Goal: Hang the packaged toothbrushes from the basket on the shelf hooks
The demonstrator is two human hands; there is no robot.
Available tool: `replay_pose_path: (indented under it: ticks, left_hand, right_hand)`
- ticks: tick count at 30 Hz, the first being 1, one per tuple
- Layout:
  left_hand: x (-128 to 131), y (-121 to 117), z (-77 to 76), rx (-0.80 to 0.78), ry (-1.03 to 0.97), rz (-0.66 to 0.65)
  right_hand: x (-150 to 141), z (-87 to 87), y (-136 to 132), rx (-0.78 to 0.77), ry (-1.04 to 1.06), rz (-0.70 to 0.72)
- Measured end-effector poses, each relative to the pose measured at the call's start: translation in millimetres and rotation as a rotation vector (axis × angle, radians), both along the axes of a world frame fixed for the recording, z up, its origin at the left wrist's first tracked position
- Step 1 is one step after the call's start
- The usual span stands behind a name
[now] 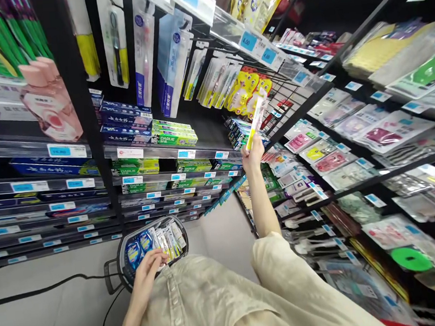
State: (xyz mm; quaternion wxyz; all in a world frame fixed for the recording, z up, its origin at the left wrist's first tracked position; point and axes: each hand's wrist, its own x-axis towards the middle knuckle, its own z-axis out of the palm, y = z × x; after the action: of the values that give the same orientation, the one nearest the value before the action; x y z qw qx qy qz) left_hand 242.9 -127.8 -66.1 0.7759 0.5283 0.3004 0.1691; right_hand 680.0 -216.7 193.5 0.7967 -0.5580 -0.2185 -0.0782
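Observation:
My right hand point(253, 152) is raised toward the hanging toothbrushes, closed round the lower end of a packaged toothbrush point(256, 119) with a yellow-and-white pack. Behind it hang several yellow and red character-shaped packs point(245, 91), and to their left is a row of packaged toothbrushes point(218, 80). Down at my waist, my left hand point(149, 269) hovers at the near edge of a dark shopping basket point(120, 256), fingers loosely stretched with nothing visible in them. Inside the basket lie blue round-shaped packs point(139, 247) and several packaged toothbrushes point(168, 241).
Toothpaste boxes point(173, 134) line the shelf ahead, above tiers of more boxes. Pink mouthwash bottles point(52, 103) stand at the left. A rack of flat packaged goods point(383, 132) rises close on the right. A black cable point(61, 283) crosses toward the basket above the pale floor point(34, 318).

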Motion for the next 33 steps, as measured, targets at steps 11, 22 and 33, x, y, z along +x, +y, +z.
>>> replay_pose_path:
  ticks: [11, 22, 33]
  left_hand:
    - [-15.3, 7.4, -11.7, 0.020, 0.027, 0.108]
    - [-13.7, 8.8, -8.6, 0.008, 0.053, 0.075]
    - [-0.8, 10.8, -7.5, 0.030, 0.090, 0.019]
  right_hand:
    - [49.0, 34.7, 36.3, 0.004, -0.208, -0.169]
    - [64.2, 24.3, 44.1, -0.029, -0.203, -0.202]
    - [90.2, 24.1, 19.7, -0.029, -0.242, -0.255]
